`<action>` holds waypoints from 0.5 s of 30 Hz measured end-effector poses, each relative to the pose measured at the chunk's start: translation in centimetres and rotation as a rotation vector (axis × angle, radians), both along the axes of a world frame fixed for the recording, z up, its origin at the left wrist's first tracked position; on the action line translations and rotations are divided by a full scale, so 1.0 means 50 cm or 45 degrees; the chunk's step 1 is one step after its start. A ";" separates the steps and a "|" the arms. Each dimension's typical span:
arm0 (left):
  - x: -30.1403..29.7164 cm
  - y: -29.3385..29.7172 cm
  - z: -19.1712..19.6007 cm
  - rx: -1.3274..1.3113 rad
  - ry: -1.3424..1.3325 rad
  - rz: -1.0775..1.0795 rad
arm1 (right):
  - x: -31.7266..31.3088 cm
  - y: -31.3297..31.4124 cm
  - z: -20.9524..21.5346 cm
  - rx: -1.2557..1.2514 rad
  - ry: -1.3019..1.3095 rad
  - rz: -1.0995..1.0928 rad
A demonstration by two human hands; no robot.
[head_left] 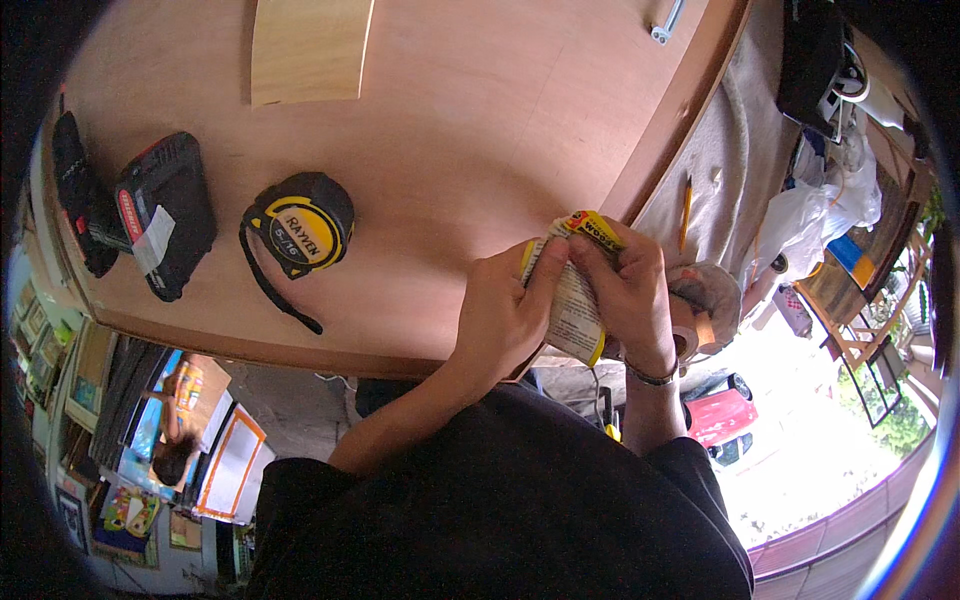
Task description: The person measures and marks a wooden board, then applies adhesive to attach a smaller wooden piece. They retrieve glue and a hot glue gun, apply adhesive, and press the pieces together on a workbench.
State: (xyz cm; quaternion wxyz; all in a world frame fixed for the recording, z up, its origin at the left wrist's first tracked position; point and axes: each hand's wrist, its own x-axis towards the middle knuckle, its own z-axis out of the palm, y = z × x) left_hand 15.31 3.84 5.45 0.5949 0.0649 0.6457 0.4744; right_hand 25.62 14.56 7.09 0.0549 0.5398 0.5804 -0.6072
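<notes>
Over the near right edge of the brown wooden board, both my hands grip a white and yellow printed packet (577,318). Its upper end looks crumpled or folded, with a red and yellow patch. My left hand (503,312) is closed on its left side, thumb pressed against the front near the top. From the right, my right hand (632,292) closes on the upper end, its thumb close to the left one. Whatever lies between the fingertips is hidden. A yellow and black tape measure (303,225) with a black strap lies on the board left of my hands.
A black and red tool battery pack (168,215) lies at the far left. The wooden board (430,150) carries a pale plywood piece (310,50) and a metal fitting (661,33). On the right are a pencil (686,215), a tape roll (686,345) and plastic bags (820,215).
</notes>
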 end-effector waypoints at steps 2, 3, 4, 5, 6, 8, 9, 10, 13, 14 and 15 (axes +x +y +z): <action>-0.003 0.002 -0.001 0.000 0.023 0.003 | -0.002 0.002 -0.005 0.022 -0.016 0.039; -0.006 0.005 -0.006 0.003 0.052 -0.007 | -0.004 0.004 -0.009 0.032 -0.023 0.056; -0.009 0.007 -0.009 0.005 0.082 -0.017 | -0.006 0.007 -0.013 0.025 -0.019 0.035; -0.011 0.009 -0.009 0.020 0.075 0.014 | -0.006 0.011 -0.015 0.019 -0.016 0.014; -0.008 0.013 -0.004 0.033 0.072 0.041 | -0.004 0.014 -0.014 0.011 -0.009 -0.010; -0.003 0.021 0.006 0.039 0.083 0.073 | -0.004 0.015 -0.011 0.074 0.009 0.014; -0.003 0.025 0.006 0.032 0.090 0.079 | -0.006 0.015 -0.013 0.106 0.010 0.026; -0.004 0.028 0.005 0.025 0.096 0.085 | -0.011 0.016 -0.009 0.121 -0.020 0.035; -0.007 0.035 0.004 0.017 0.136 0.068 | -0.022 0.022 0.000 0.151 -0.056 0.039; -0.010 0.037 0.002 0.033 0.146 0.050 | -0.021 0.025 -0.002 0.148 -0.036 0.025; -0.014 0.039 -0.001 0.053 0.158 0.031 | -0.021 0.028 -0.004 0.148 -0.014 0.007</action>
